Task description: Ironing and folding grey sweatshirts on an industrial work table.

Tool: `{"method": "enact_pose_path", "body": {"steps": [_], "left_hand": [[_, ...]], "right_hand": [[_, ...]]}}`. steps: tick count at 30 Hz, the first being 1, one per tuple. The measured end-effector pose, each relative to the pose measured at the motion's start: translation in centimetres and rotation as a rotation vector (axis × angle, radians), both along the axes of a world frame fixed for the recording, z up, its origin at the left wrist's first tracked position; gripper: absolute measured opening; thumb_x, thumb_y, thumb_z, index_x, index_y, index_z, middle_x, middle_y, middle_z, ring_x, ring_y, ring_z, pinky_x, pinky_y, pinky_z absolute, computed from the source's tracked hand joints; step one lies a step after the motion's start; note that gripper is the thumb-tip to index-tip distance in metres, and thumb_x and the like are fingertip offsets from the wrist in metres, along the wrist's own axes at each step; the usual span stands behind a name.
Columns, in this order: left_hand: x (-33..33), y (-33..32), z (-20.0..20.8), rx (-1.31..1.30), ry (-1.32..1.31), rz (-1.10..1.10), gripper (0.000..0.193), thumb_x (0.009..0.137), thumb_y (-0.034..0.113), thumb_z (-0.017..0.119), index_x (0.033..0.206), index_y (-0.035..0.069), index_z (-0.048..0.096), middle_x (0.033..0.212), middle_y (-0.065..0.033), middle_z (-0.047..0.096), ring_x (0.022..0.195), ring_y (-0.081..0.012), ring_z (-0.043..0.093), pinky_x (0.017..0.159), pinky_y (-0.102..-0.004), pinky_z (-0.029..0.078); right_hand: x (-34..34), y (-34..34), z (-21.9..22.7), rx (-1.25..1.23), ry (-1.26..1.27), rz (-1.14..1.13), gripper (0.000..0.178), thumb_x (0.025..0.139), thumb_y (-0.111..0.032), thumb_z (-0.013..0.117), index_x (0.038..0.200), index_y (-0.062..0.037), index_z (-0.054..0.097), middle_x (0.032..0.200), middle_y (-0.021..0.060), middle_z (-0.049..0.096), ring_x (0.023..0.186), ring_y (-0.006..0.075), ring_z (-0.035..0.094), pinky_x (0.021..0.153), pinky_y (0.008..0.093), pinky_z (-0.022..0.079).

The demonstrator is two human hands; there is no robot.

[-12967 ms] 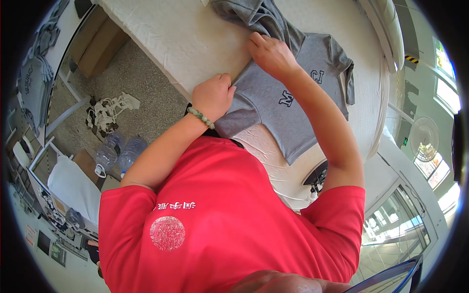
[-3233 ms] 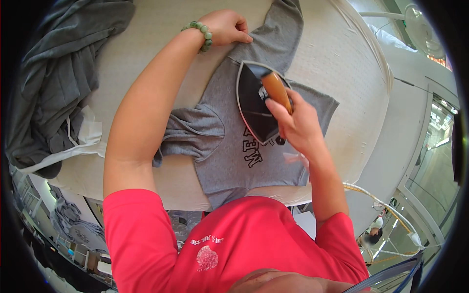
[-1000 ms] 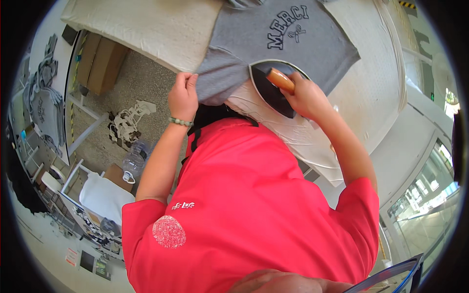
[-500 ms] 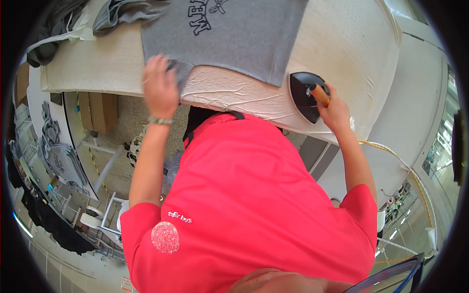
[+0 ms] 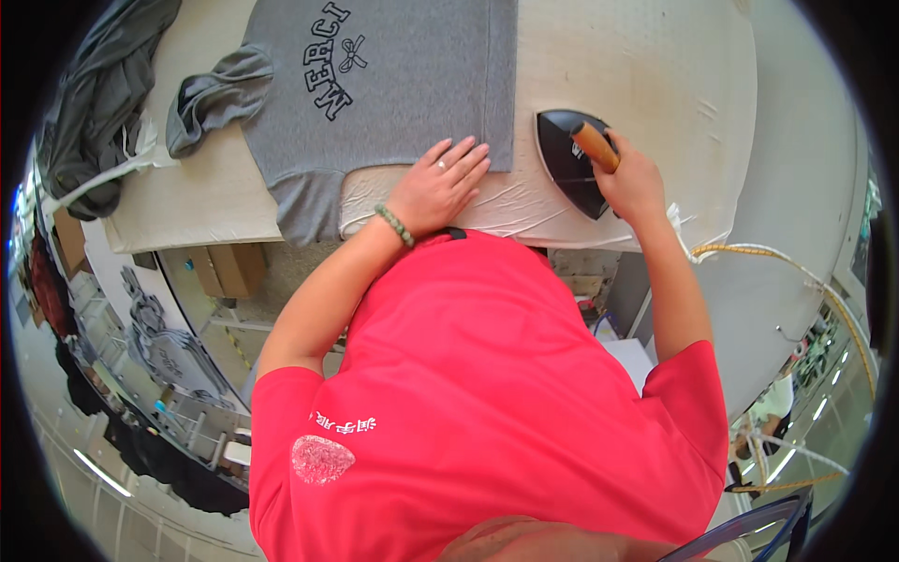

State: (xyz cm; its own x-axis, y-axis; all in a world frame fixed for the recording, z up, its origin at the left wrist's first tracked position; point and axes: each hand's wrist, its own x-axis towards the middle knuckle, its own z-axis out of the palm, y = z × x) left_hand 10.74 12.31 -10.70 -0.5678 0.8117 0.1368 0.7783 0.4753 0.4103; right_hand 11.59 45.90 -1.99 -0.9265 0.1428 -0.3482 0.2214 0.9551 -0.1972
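A grey sweatshirt with dark lettering and a bow design lies spread on the cream padded ironing table. My left hand rests flat on the lower right part of its near edge, fingers stretched toward the hem, palm over the table cover. In my right hand is the wooden handle of a black iron. The iron stands on the table cover just right of the hem, apart from the cloth. The near sleeve hangs toward the table's front edge; the other sleeve lies bunched at the left.
Dark grey garments are heaped at the table's left end. A yellowish cord and hose run off to the right from near the iron. Beneath the table stands a cardboard box. Folded grey garments lie on a lower surface at left.
My left hand has moved from the near sleeve rightward to the hem. More of the sweatshirt and its lettering now shows. The iron remains in my right hand beside the hem.
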Motion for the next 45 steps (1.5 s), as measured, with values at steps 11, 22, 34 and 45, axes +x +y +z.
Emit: {"method": "enact_pose_path", "body": {"steps": [11, 22, 34, 45], "left_hand": [[-7.5, 2.2, 0.2, 0.176, 0.012, 0.121, 0.044, 0.096, 0.022, 0.066, 0.135, 0.002, 0.062, 0.148, -0.0129, 0.057, 0.138, -0.0311, 0.052, 0.117, -0.0466, 0.040], [-5.7, 3.3, -1.1, 0.056, 0.059, 0.259, 0.058, 0.099, 0.028, 0.062, 0.149, 0.000, 0.051, 0.161, -0.0172, 0.045, 0.150, -0.0349, 0.040, 0.124, -0.0511, 0.029], [-5.4, 4.1, -1.7, 0.082, 0.080, 0.291, 0.054, 0.102, 0.033, 0.058, 0.146, 0.002, 0.056, 0.158, -0.0159, 0.049, 0.148, -0.0331, 0.044, 0.124, -0.0497, 0.029], [-5.6, 3.7, -2.1, 0.089, 0.069, 0.304, 0.051, 0.103, 0.031, 0.056, 0.147, 0.006, 0.057, 0.159, -0.0111, 0.049, 0.148, -0.0303, 0.044, 0.124, -0.0483, 0.029]], "right_hand": [[-4.5, -3.0, 1.1, 0.085, 0.846, 0.197, 0.038, 0.090, -0.021, 0.077, 0.126, -0.0104, 0.069, 0.101, 0.0115, 0.074, 0.089, 0.0335, 0.072, 0.078, 0.0426, 0.057], [-1.7, -12.0, -6.4, -0.333, 0.381, -0.008, 0.017, 0.087, -0.015, 0.077, 0.097, -0.0053, 0.068, 0.092, 0.0114, 0.067, 0.082, 0.0286, 0.070, 0.069, 0.0382, 0.057], [-2.0, -12.2, -8.6, -1.084, -0.049, -0.573, 0.041, 0.096, -0.014, 0.069, 0.131, 0.0059, 0.059, 0.107, 0.0113, 0.071, 0.095, 0.0119, 0.066, 0.081, 0.0254, 0.053], [-1.4, -12.5, -10.2, -1.009, 0.157, -0.430, 0.043, 0.091, -0.020, 0.071, 0.123, 0.0074, 0.064, 0.096, 0.0195, 0.076, 0.084, 0.0229, 0.074, 0.077, 0.0347, 0.057]]}}
